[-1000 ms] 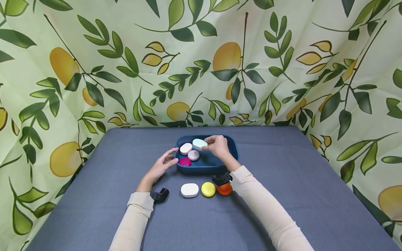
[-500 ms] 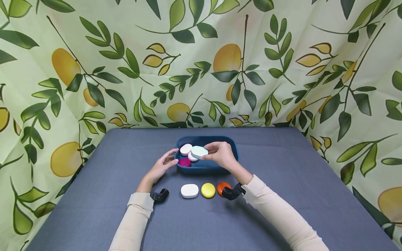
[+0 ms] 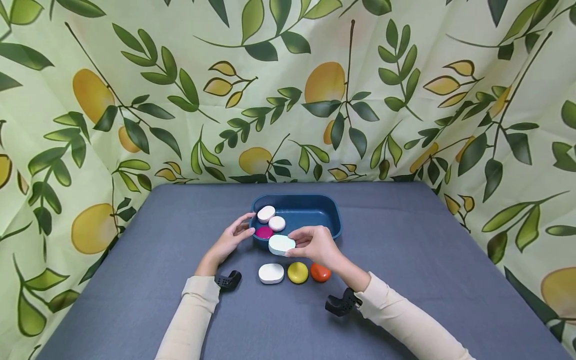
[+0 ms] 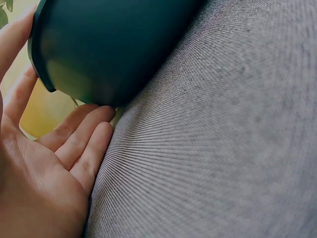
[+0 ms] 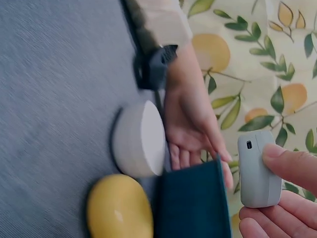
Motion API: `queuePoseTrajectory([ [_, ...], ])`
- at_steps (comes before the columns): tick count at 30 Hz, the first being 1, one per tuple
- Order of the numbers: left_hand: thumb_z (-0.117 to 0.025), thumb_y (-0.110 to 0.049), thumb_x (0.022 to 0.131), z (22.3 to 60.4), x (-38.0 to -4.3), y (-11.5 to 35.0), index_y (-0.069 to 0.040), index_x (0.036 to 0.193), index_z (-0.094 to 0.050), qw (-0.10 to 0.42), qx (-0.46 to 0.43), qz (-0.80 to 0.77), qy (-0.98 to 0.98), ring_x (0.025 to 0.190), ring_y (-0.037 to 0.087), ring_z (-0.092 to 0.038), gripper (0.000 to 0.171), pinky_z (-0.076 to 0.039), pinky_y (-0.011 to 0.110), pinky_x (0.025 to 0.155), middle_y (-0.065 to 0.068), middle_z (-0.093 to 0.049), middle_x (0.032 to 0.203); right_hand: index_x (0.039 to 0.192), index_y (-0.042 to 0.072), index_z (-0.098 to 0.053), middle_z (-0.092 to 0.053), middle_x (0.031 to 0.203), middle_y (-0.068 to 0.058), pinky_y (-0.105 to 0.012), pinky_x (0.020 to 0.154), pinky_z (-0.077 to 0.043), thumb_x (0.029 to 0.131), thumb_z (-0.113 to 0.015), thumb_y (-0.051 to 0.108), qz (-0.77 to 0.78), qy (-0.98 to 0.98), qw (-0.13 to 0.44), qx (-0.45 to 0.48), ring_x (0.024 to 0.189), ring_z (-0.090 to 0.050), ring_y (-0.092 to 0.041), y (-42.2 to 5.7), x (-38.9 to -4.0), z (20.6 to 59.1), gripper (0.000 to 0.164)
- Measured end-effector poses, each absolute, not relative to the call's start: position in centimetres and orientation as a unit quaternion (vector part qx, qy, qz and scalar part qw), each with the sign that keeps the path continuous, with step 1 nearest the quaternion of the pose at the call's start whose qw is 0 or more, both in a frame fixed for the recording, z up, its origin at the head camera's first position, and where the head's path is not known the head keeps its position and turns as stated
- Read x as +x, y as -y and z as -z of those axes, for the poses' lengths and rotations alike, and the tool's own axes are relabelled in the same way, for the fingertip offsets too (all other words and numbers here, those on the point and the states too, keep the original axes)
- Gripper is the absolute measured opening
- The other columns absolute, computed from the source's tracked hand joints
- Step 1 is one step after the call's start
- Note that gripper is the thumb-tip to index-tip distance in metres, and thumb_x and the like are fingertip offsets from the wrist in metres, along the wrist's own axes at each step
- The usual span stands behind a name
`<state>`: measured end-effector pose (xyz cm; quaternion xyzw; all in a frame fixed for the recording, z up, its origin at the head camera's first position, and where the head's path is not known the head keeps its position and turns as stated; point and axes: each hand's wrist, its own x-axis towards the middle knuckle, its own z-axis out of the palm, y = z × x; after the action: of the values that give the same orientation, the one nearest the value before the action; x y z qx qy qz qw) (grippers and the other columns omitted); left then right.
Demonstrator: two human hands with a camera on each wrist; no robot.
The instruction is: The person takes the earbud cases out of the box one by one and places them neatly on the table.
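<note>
My right hand [image 3: 318, 244] pinches a pale, oval earbud case [image 3: 281, 245] between thumb and fingers, over the front rim of a dark blue bin [image 3: 310, 199]. A small port and a seam show on the case [image 5: 257, 168] in the right wrist view. My left hand [image 3: 233, 237] touches the bin's left end, its fingers fairly straight against the rim and wall. Inside the bin's left part lie a white oval piece [image 3: 266, 214], a pale round one [image 3: 277, 223] and a magenta one [image 3: 264, 232].
In front of the bin, a white oblong piece [image 3: 271, 273], a yellow round piece [image 3: 298, 272] and an orange round piece [image 3: 320, 272] stand in a row on the grey cloth-covered table [image 3: 279, 325]. A leaf-patterned curtain [image 3: 288, 100] hangs behind the table.
My right hand has brought the earbud case out of the bin's interior, toward me and down to the front rim. The left hand stays at the bin's left end.
</note>
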<state>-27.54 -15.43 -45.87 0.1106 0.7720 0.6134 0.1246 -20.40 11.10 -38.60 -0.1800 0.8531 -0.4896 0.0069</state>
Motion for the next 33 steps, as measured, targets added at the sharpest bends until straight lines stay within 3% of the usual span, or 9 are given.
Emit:
queuePoseTrajectory([
  [7,-0.053,-0.026,0.099,45.8,-27.8,15.5,-0.023,0.147,-0.036,0.127,0.098,-0.607,-0.779,0.143,0.037,-0.034,0.051,-0.025,0.059,0.118,0.018,-0.035,0.154,0.100,-0.001,-0.073,-0.075,0.096,-0.018,-0.021,0.073,-0.058,0.069,-0.086,0.012,0.502,-0.842,0.051,-0.188,0.082,-0.073,-0.020,-11.1,-18.8,39.8,0.036],
  [33,-0.054,-0.024,0.099,45.7,-27.6,15.3,-0.020,0.147,-0.036,0.116,0.109,-0.604,-0.781,0.142,0.037,-0.037,0.052,-0.028,0.057,0.117,0.021,-0.039,0.151,0.093,-0.002,-0.073,-0.075,0.087,-0.017,-0.012,0.065,-0.054,0.061,-0.089,0.006,0.498,-0.828,0.117,-0.229,0.071,-0.070,-0.007,-9.9,-15.8,43.9,0.036],
])
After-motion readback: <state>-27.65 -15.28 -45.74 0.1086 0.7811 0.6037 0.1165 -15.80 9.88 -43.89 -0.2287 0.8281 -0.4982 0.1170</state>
